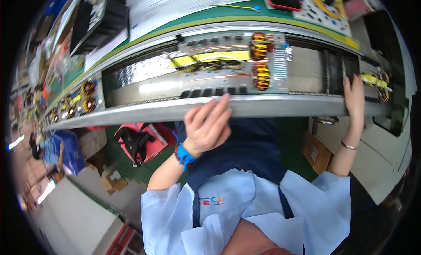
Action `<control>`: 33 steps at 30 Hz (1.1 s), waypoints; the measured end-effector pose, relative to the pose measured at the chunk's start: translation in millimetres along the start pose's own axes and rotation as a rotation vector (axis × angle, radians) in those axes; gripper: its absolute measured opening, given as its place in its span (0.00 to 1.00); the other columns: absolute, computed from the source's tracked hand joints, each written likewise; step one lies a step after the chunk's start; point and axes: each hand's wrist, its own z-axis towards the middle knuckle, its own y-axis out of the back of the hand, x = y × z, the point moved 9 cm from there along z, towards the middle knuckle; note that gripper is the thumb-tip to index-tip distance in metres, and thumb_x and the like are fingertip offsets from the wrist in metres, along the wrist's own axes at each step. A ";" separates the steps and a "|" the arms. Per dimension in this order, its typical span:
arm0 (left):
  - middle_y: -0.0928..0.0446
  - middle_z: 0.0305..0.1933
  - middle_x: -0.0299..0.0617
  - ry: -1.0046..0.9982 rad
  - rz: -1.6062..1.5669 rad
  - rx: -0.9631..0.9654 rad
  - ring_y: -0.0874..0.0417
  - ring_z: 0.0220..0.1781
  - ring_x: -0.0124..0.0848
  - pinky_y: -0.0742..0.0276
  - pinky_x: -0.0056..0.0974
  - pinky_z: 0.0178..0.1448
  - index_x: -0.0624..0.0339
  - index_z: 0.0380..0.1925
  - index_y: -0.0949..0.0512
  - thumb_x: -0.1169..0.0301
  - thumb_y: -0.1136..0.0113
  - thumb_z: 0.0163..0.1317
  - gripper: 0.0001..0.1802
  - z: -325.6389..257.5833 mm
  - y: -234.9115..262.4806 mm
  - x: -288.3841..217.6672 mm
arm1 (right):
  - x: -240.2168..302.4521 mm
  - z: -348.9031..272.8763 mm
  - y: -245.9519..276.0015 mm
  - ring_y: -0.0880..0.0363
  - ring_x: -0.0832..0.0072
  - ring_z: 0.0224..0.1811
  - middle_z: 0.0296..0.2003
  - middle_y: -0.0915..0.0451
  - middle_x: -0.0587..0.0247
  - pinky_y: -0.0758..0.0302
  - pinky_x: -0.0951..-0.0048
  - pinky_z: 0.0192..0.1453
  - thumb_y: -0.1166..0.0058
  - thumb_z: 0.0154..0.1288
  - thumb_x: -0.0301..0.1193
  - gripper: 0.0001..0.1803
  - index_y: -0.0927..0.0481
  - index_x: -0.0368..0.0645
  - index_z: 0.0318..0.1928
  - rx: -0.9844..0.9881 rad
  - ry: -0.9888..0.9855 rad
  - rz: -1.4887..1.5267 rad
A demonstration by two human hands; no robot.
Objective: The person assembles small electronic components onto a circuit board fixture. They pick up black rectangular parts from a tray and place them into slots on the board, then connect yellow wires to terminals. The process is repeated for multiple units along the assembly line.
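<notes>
A long circuit board (219, 75) lies between the rails of a conveyor, with black components along its edges and a yellow strip along its middle. Two yellow-and-black wound coils (261, 76) stand near its right end. My left hand (208, 123) rests over the near metal rail (285, 106), fingertips by the board's near edge, fingers apart and holding nothing. My right hand (354, 99) reaches across the rail farther right, its fingers stretched out beside another board with coils (376, 82). Whether those fingers touch that board I cannot tell.
Farther left along the conveyor sits another board with coils (87, 97). Beyond the far rail are paper sheets (175, 11), a red-edged phone (284, 0) and a black tray (98, 24). Behind me on the floor are a cardboard box (316, 153) and a red item with black straps (139, 143).
</notes>
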 end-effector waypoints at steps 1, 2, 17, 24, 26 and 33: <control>0.21 0.56 0.44 -0.003 -0.010 -0.007 0.24 0.56 0.39 0.38 0.40 0.59 0.57 0.42 0.22 0.76 0.40 0.42 0.21 1.3 -0.5 -2.2 | 1.9 1.2 1.9 0.38 0.46 0.67 0.62 0.36 0.32 0.41 0.59 0.70 0.58 0.72 0.44 0.31 0.34 0.25 0.59 0.007 -0.001 0.003; 0.21 0.55 0.44 0.009 -0.005 -0.006 0.24 0.56 0.38 0.38 0.39 0.60 0.57 0.42 0.22 0.76 0.40 0.42 0.21 3.1 -3.0 -2.9 | 1.2 0.9 4.9 0.39 0.48 0.67 0.62 0.36 0.33 0.41 0.60 0.71 0.59 0.72 0.44 0.32 0.34 0.25 0.60 0.002 -0.019 0.010; 0.20 0.54 0.41 -0.061 -0.028 -0.022 0.24 0.55 0.36 0.35 0.38 0.59 0.56 0.38 0.21 0.76 0.40 0.41 0.19 30.1 -13.6 -29.3 | -75.8 27.5 4.8 0.35 0.52 0.65 0.61 0.32 0.40 0.38 0.62 0.68 0.60 0.72 0.46 0.32 0.34 0.30 0.62 -0.031 -0.159 -0.013; 0.19 0.52 0.43 0.031 0.029 -0.115 0.23 0.54 0.39 0.37 0.40 0.58 0.58 0.40 0.21 0.79 0.41 0.41 0.21 61.8 16.1 0.8 | -169.1 58.8 -14.2 0.33 0.49 0.63 0.58 0.30 0.37 0.36 0.60 0.65 0.60 0.71 0.48 0.33 0.32 0.29 0.61 -0.069 -0.190 -0.120; 0.19 0.52 0.43 0.058 0.026 -0.124 0.23 0.54 0.39 0.37 0.40 0.58 0.59 0.40 0.22 0.81 0.41 0.41 0.21 64.1 20.8 5.9 | -196.8 68.1 -18.7 0.33 0.48 0.63 0.58 0.30 0.36 0.35 0.59 0.65 0.60 0.70 0.50 0.34 0.32 0.29 0.60 -0.080 -0.205 -0.153; 0.18 0.50 0.43 0.086 0.009 -0.133 0.21 0.52 0.39 0.36 0.40 0.57 0.60 0.39 0.22 0.82 0.41 0.42 0.20 67.2 26.6 15.6 | -282.3 95.6 -27.3 0.33 0.47 0.62 0.59 0.31 0.36 0.35 0.55 0.63 0.64 0.69 0.57 0.40 0.33 0.31 0.62 0.008 -0.362 -0.200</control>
